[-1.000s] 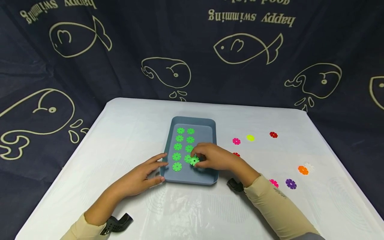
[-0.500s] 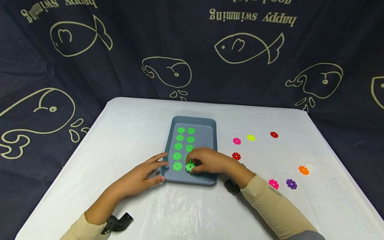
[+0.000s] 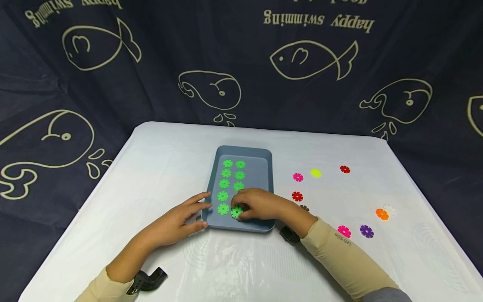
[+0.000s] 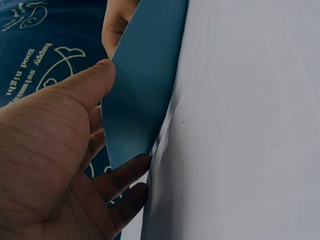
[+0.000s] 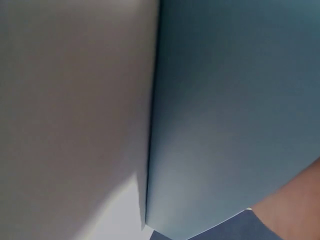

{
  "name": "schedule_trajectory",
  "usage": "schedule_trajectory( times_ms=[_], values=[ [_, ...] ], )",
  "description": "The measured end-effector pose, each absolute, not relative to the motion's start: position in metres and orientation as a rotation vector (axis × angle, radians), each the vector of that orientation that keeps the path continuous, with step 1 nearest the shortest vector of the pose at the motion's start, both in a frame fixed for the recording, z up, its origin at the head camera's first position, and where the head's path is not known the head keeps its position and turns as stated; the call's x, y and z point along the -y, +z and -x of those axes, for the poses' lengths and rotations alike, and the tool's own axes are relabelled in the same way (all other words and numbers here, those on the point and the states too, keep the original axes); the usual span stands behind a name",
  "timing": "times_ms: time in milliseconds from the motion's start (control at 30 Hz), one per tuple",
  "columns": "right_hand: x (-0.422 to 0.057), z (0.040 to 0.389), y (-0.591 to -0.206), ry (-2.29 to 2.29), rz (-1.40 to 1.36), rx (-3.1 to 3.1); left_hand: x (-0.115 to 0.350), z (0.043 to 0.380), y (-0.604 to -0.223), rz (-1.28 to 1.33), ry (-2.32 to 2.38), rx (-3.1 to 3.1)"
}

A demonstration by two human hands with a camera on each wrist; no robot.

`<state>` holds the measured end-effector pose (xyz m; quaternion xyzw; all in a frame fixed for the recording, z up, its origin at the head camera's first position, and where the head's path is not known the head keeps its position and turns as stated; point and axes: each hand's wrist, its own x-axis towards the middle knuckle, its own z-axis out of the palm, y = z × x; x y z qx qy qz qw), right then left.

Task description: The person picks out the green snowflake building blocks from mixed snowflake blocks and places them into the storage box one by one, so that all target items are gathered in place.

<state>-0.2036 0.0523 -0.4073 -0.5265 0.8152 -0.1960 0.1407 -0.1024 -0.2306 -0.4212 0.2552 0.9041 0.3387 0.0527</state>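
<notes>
A blue-grey tray (image 3: pixel 260 167) holds green notched discs in two columns, such as the disc (image 3: pixel 223 209) at the near end of the left column. My right hand (image 3: pixel 260 204) reaches over the tray's right side and pinches a green notched disc (image 3: pixel 235 212) between thumb and fingers, low over the tray floor beside that end disc. The hand covers part of the right column. My left hand (image 3: pixel 175 224) lies along the tray's left side with spread, fairly straight fingers. In the left wrist view its thumb (image 4: pixel 102 80) is at the tray rim and fingertips touch the outer wall.
Right of the tray, loose notched discs lie on the white table (image 3: pixel 151 167): pink (image 3: pixel 298 177), yellow (image 3: pixel 315 173), red (image 3: pixel 297 196), orange (image 3: pixel 382 214), purple (image 3: pixel 366 231) and others. A dark curtain (image 3: pixel 241 50) with fish drawings hangs behind the table.
My right hand has moved left and nearer the tray's front with the green disc, bringing it beside the left column's last disc. The left hand has stayed at the tray's side.
</notes>
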Motion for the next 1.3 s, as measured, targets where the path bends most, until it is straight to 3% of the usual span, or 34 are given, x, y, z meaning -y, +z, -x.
schedule_trajectory(
  times_ms=[1300],
  values=[
    [-0.0550,0.2056,-0.4094,-0.554,1.559,-2.308,0.2298,0.1018,-0.4198,-0.775,1.055,-2.737]
  ],
)
